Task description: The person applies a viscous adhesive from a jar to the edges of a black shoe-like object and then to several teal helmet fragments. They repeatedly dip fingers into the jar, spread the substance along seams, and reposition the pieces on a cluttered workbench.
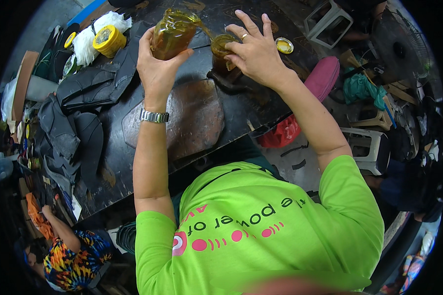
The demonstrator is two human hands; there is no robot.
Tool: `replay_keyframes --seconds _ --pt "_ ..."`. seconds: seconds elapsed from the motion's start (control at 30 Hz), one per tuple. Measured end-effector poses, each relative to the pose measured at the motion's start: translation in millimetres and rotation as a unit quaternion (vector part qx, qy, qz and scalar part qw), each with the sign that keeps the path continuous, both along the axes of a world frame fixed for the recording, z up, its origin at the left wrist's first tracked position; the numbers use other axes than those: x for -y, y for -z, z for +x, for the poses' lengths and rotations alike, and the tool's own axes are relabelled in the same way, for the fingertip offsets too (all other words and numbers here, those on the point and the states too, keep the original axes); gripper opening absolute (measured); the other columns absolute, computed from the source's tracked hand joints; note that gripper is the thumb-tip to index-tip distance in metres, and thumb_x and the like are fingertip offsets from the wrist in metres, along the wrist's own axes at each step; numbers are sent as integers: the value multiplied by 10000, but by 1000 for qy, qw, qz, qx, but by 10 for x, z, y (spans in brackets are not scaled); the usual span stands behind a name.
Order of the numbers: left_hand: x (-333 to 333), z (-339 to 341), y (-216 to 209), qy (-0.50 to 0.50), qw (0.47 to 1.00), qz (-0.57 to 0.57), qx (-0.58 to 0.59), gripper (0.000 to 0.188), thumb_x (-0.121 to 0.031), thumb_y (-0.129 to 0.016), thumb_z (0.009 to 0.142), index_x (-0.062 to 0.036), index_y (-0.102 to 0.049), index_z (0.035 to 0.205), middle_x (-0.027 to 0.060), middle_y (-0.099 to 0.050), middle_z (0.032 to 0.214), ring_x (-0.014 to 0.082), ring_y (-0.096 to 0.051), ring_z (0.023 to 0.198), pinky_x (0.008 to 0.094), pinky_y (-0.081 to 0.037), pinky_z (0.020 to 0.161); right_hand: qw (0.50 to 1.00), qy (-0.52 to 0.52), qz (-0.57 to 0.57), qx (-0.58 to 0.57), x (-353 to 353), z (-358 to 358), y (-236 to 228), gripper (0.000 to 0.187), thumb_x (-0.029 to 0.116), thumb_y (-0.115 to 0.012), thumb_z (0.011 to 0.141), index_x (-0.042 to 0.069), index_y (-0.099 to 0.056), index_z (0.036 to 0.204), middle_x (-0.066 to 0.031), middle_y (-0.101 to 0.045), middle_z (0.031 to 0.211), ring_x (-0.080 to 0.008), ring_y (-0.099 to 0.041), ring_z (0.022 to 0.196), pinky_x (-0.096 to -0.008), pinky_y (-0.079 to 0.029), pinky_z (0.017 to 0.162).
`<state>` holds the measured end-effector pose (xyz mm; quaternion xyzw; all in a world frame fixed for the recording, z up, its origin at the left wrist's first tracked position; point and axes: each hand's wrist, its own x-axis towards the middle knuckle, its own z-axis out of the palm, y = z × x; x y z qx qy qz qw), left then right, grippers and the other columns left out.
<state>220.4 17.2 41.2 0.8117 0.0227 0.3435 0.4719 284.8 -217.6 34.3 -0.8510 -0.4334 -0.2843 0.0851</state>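
While the left hand [158, 73] is gripping a large jar [173, 39] with its fingers wrapped around the side, an amber strand [206, 29] is bridging its mouth and a smaller jar [219, 60] on the dark worktop [115, 169] in the head view. The tilt is probably letting the thick contents run across. The right hand [262, 60] is touching the smaller jar, seemingly steadying it, its outer fingers lifting clear; whether thumb and forefinger are gripping, I cannot tell. Beyond, a round lid [284, 45] is lying apart, presumably leaving a mouth uncovered.
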Motion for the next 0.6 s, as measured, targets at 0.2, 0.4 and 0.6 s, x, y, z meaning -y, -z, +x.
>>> replay_keyframes --seconds 0.2,0.4,0.6 --pt "-11 -108 56 109 964 -240 -39 749 -110 -910 674 25 -521 1300 127 -672 1185 205 -658 1098 325 -523 960 997 -27 4 -66 -29 89 -35 247 316 -765 820 134 -770 985 -81 -595 1302 -292 -370 1420 -699 -177 1139" --pt "8 -183 72 95 980 -173 -28 776 -117 -919 666 24 -511 1311 127 -670 1197 205 -660 1097 321 -527 959 998 7 44 -52 13 104 -85 478 506 -749 794 154 -751 1117 -112 -536 1398 -320 -354 1433 -643 -185 1165" --pt "64 -114 1 54 998 -16 29 813 -177 -932 650 -27 -522 1336 128 -667 1219 225 -667 1104 330 -531 972 997 26 30 -65 11 107 -131 402 425 -588 989 114 -740 1195 -143 -570 1402 -312 -350 1458 -572 -203 1191"
